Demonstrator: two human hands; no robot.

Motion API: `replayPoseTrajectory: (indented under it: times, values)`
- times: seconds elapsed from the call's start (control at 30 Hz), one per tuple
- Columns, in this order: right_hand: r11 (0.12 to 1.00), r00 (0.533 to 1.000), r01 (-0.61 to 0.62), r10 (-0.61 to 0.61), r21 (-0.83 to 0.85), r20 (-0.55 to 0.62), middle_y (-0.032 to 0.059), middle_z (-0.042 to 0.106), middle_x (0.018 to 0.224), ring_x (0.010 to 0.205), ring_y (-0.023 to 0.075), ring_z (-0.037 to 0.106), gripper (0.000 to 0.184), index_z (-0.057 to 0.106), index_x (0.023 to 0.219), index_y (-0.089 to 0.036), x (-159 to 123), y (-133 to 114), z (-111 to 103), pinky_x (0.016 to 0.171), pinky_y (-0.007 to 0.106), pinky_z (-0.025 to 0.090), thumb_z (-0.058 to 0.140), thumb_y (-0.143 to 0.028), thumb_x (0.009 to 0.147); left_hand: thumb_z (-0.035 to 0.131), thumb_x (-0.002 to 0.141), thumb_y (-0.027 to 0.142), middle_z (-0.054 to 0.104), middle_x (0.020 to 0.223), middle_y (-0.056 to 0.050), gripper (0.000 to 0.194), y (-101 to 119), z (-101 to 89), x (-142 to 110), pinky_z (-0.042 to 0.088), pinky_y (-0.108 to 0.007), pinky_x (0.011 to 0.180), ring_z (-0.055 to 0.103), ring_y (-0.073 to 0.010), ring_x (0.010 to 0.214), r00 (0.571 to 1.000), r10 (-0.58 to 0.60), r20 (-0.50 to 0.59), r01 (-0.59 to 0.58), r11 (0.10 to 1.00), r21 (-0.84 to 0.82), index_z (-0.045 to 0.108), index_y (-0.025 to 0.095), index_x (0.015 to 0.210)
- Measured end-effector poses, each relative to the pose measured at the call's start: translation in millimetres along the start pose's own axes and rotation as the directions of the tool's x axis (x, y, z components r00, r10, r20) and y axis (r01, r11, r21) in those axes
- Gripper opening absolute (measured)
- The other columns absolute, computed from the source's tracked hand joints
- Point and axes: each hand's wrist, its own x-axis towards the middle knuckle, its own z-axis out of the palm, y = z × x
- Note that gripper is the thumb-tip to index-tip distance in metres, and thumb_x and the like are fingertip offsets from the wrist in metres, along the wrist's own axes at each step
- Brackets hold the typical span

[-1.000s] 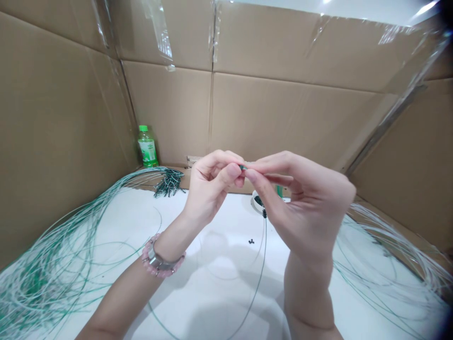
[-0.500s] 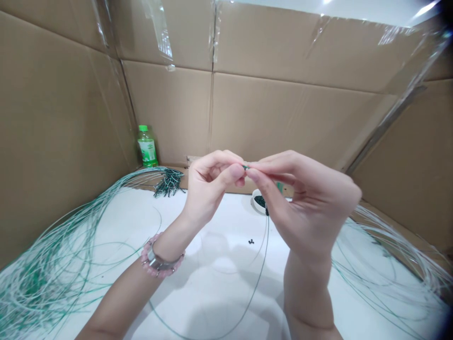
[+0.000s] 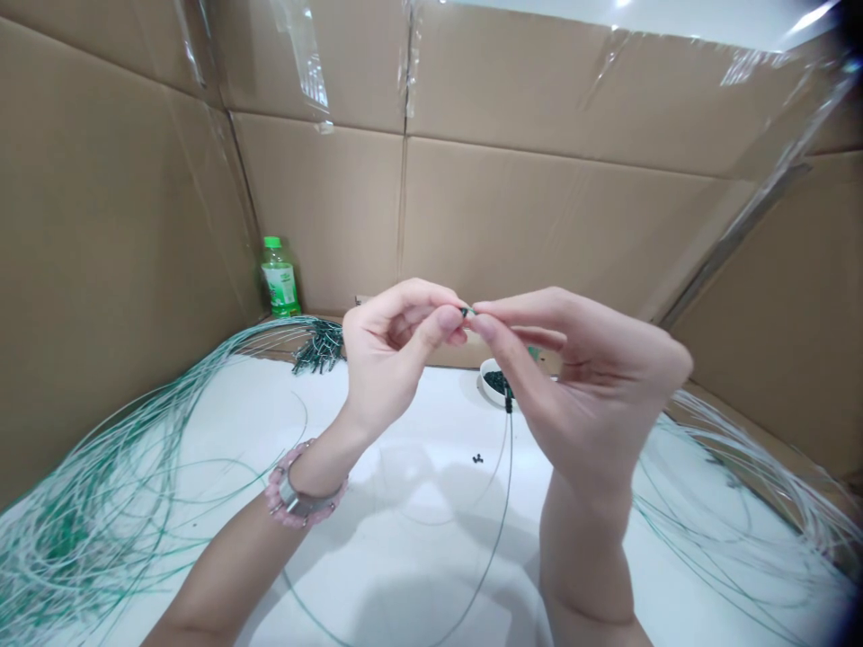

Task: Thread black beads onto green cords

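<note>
My left hand (image 3: 401,346) is closed in a pinch, with a small black piece (image 3: 464,312) between thumb and index fingertip. Close against it, my right hand (image 3: 573,368) pinches the end of a thin green wire (image 3: 473,311). The fingertips of both hands nearly touch, and they cover most of the piece. Below my right hand hangs a black connector (image 3: 508,401) on a thin cable (image 3: 502,530) that loops down over the white table. A white bowl (image 3: 486,390) of small black parts stands behind my right hand, partly covered. Several loose black parts (image 3: 477,458) lie on the tabletop.
Bundled green and white wires (image 3: 87,530) fill the left side, their dark ends (image 3: 318,349) gathered at the back. More wires (image 3: 761,485) lie on the right. A green bottle (image 3: 280,280) stands in the back left corner. Cardboard walls (image 3: 539,216) enclose the white table (image 3: 431,422).
My left hand has shifted slightly left and up, and the black piece shows more between the fingertips. The black connector below my right hand has come further into view.
</note>
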Motion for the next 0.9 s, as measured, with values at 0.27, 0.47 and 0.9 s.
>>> replayPoseTrajectory:
  times: [0.27,0.47,0.9]
  values:
    - [0.987,0.999,0.025,-0.018,-0.16,0.04,-0.0037,0.067,0.068,0.06,0.0109,0.061,0.016,0.067,0.076,-0.022,-1,-1,-3,0.059,0.024,0.057,0.065,-0.006,0.074,0.064,0.082,0.023,0.064,0.068,0.002,0.009,1,2.6,0,0.051,-0.012,0.057,0.061,-0.0044,0.061,0.996,0.086,-0.011,-0.084,0.985,0.148,0.067,0.017,0.075]
    - [0.972,0.998,0.022,-0.007,-0.233,0.063,-0.003,0.068,0.069,0.059,0.0106,0.061,0.011,0.067,0.075,-0.02,0,-3,-5,0.058,0.025,0.054,0.065,-0.009,0.076,0.063,0.082,0.018,0.063,0.069,0.002,0.007,4,2.7,-1,0.051,-0.01,0.055,0.06,-0.0031,0.059,0.995,0.099,0.026,-0.102,0.978,0.183,0.066,0.016,0.076]
    - [0.922,0.987,0.116,-0.066,-0.368,0.146,-0.0046,0.068,0.068,0.059,0.0083,0.061,0.012,0.065,0.074,-0.021,0,-3,-15,0.051,0.022,0.044,0.062,-0.012,0.082,0.065,0.078,0.009,0.067,0.075,-0.001,0.007,4,-5.3,1,0.051,-0.015,0.058,0.062,-0.006,0.064,0.981,0.134,0.143,-0.17,0.943,0.286,0.069,0.015,0.08]
